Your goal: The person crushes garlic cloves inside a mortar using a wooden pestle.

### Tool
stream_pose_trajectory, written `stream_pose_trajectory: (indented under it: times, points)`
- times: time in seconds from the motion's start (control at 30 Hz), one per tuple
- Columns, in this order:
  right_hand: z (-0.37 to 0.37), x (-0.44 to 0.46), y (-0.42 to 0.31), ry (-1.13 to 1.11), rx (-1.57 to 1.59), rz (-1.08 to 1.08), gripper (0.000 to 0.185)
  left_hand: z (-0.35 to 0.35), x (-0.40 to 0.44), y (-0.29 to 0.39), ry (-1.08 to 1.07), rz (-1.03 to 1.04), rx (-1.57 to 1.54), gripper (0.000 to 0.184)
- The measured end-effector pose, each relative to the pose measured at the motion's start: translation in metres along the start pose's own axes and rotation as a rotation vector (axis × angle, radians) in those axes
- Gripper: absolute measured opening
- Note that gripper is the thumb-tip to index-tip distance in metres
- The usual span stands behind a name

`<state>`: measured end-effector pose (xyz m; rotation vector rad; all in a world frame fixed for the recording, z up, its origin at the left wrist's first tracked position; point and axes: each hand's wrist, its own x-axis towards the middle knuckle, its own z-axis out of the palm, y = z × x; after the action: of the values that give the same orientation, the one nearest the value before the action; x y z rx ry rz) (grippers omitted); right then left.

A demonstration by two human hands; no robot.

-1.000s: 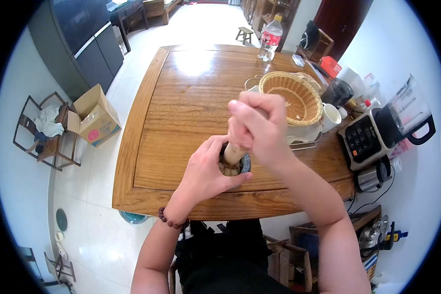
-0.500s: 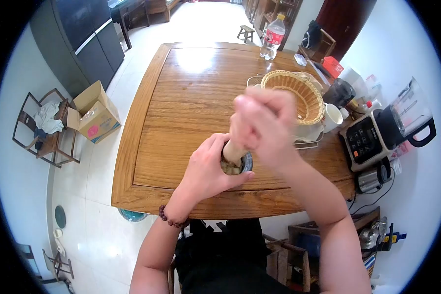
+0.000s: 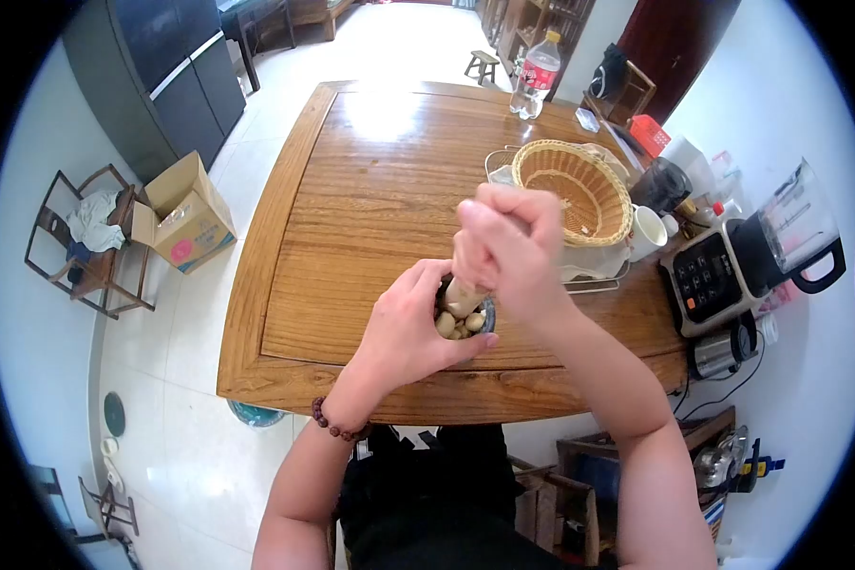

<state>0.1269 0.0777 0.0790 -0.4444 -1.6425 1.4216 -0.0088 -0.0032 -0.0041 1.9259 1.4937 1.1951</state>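
At the near edge of the wooden table [image 3: 351, 209], the person's left hand [image 3: 408, 323] was curled around the side of a dark mortar [image 3: 488, 317], its thumb along the near rim. The right hand [image 3: 513, 245] was closed in a fist around a pale pestle [image 3: 463, 298], whose lower end stood inside the mortar among pale, rounded pieces [image 3: 459, 328]. Beyond the right hand, a wicker basket [image 3: 594, 195] sat on the table, with a white cup [image 3: 648, 231] just beside it and a blender [image 3: 731, 256] farther right.
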Motion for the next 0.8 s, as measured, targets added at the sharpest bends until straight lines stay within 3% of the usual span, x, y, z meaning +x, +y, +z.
stream_pose_trajectory:
  times: [0.07, 0.17, 0.43, 0.5, 0.57, 0.63, 0.8]
  points:
    - [-0.007, 0.005, -0.010, 0.015, 0.184, 0.015, 0.040, -0.002, 0.001, 0.005, 0.015, -0.024, -0.011, 0.068]
    - [-0.003, 0.007, -0.033, -0.003, 0.182, -0.055, 0.041, -0.002, 0.002, 0.003, -0.009, -0.020, -0.003, 0.078]
    - [0.003, -0.008, -0.035, -0.030, 0.196, -0.075, 0.042, 0.001, 0.001, -0.006, 0.020, 0.024, -0.025, 0.077]
    - [0.006, -0.011, -0.014, -0.014, -0.106, -0.167, 0.041, 0.002, 0.001, -0.007, 0.027, 0.047, -0.021, 0.077]
    - [0.002, -0.009, -0.003, -0.014, -0.154, -0.150, 0.042, 0.001, 0.001, -0.005, 0.015, 0.023, -0.016, 0.077]
    - [-0.006, -0.001, -0.013, 0.012, 0.144, 0.001, 0.041, -0.001, 0.001, -0.001, 0.014, 0.016, -0.010, 0.077]
    - [-0.004, 0.002, -0.039, -0.012, 0.234, -0.112, 0.041, 0.000, 0.001, -0.001, 0.031, 0.024, -0.027, 0.075]
